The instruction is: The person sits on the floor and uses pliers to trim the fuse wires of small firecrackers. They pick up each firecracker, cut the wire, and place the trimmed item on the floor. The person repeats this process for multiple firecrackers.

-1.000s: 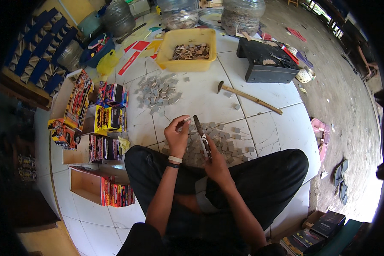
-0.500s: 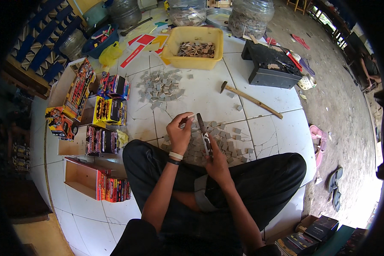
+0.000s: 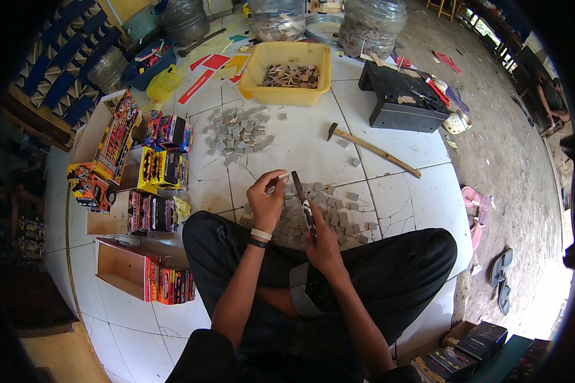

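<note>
My left hand pinches a small, thin pale piece between thumb and fingers, its face mostly hidden. In my right hand is a narrow hand tool with a dark blade and a black-and-white handle, its tip pointing away from me. The blade's tip is close beside the pale piece; I cannot tell whether they touch. Below both hands lies a spread of small grey square pieces on the tiles. Another pile of such squares lies farther off to the left.
A yellow tub of small pieces stands ahead. A hammer lies to the right, near a black stand with scissors on it. Open cartons of colourful boxes line the left. My crossed legs border the near pieces.
The whole view has shifted slightly. My hands keep nearly the same pose, with the tool's tip still near the pale piece.
</note>
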